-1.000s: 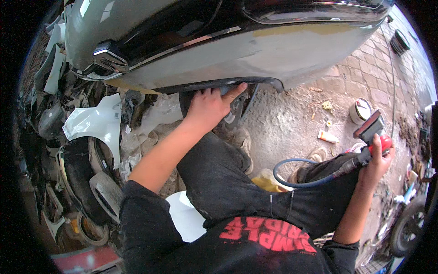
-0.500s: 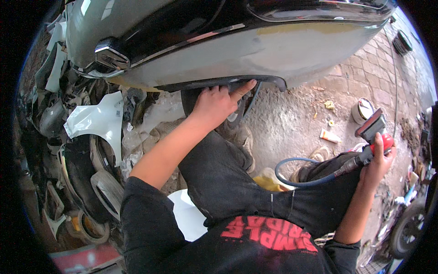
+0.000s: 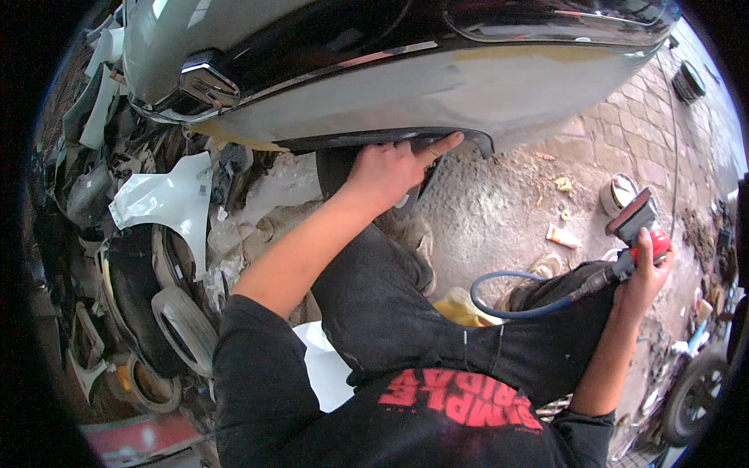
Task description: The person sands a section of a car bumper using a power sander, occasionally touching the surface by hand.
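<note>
Across the top, a car bumper shows dull grey primer with a yellowish patch along its upper line and black trim along its lower edge. My left hand is at this lower edge, its fingers bent around the trim and partly hidden, while one digit points right along it. Off to the right, my right hand grips an air sander with a red top, near my knee. The sander's flat rectangular pad is tilted up, well apart from the bumper. A blue hose loops from its rear across my leg.
A white fender panel, tyres and dark car parts are piled on the left. On the dusty ground at right are an open tin and a white-and-orange tube. A wheel stands at lower right.
My left hand has slid slightly right along the bumper's lower edge. The bumper appears shifted a little right in view. My right hand with the sander has hardly moved.
</note>
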{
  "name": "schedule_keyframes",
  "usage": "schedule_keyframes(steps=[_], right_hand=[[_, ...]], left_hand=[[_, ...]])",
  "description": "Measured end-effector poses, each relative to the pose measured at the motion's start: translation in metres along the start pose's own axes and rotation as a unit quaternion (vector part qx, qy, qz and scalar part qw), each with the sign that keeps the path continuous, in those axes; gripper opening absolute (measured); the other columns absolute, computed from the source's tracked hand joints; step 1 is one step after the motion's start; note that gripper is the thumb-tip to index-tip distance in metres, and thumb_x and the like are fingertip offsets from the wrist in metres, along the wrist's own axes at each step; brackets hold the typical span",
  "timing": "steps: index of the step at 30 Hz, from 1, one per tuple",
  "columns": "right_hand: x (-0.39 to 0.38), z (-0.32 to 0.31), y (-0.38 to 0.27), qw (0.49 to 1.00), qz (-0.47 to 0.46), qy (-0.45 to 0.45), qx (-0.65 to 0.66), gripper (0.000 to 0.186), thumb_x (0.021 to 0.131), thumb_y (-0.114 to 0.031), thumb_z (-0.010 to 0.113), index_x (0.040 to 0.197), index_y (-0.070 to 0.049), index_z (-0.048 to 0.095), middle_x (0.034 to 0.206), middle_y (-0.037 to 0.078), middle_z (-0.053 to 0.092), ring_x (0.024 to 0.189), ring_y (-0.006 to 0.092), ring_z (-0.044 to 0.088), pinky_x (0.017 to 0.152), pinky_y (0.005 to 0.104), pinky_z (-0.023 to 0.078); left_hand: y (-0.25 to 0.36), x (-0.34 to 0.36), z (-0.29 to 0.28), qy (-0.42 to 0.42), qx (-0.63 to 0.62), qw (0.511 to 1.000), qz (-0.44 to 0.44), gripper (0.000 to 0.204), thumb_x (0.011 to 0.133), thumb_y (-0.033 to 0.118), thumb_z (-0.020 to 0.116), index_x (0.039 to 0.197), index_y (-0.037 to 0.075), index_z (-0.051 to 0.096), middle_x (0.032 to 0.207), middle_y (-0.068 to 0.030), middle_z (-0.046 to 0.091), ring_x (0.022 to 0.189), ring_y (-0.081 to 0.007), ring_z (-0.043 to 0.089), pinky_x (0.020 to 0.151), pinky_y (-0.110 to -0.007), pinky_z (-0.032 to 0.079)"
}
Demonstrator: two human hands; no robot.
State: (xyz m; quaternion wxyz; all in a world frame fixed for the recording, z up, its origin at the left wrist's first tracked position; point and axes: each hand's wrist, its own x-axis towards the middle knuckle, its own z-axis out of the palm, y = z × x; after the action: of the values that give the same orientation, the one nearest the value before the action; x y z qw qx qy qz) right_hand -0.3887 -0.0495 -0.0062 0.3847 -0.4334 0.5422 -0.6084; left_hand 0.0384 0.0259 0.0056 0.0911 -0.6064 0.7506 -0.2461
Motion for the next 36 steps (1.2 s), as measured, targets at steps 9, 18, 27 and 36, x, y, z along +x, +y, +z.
schedule_keyframes(steps=[9,18,27,36], right_hand=[[0.005,-0.015,0.002,1.0,0.016,-0.001,0.026,0.027,0.09,-0.018,0.075,0.108,-0.007,0.058,0.087,-0.001,0.057,0.073,0.0069,0.054,0.067,0.0223,0.044],[-0.002,-0.008,-0.003,0.999,0.024,-0.004,0.029,0.033,0.089,-0.018,0.076,0.111,-0.005,0.055,0.088,0.001,0.058,0.068,0.0093,0.056,0.055,0.0255,0.049],[-0.001,0.002,0.002,1.0,-0.006,-0.014,0.014,0.028,0.089,-0.019,0.076,0.107,-0.006,0.058,0.086,-0.002,0.057,0.072,0.0065,0.053,0.065,0.022,0.043],[0.001,-0.009,-0.001,1.0,0.003,-0.005,0.031,0.029,0.089,-0.019,0.076,0.108,-0.006,0.058,0.086,-0.002,0.057,0.071,0.0068,0.053,0.064,0.0218,0.043]], left_hand=[[-0.015,-0.028,0.008,-0.009,-0.04,0.999,-0.03,0.095,0.082,0.03,0.069,0.159,0.039,0.014,0.069,-0.0081,0.059,0.059,-0.0248,0.064,0.052,-0.039,0.057],[-0.025,-0.03,-0.008,0.014,0.016,0.999,-0.026,0.093,0.08,0.03,0.07,0.159,0.037,0.02,0.063,-0.0051,0.056,0.057,-0.0217,0.064,0.05,-0.037,0.055],[0.002,-0.009,0.019,0.05,-0.015,0.998,-0.018,0.092,0.082,0.033,0.071,0.158,0.037,0.02,0.065,-0.0051,0.059,0.057,-0.0244,0.065,0.052,-0.039,0.056],[-0.026,-0.026,0.009,0.032,-0.01,0.999,0.004,0.082,0.085,0.022,0.061,0.158,0.029,0.026,0.066,-0.0114,0.063,0.061,-0.0249,0.068,0.052,-0.038,0.057]])
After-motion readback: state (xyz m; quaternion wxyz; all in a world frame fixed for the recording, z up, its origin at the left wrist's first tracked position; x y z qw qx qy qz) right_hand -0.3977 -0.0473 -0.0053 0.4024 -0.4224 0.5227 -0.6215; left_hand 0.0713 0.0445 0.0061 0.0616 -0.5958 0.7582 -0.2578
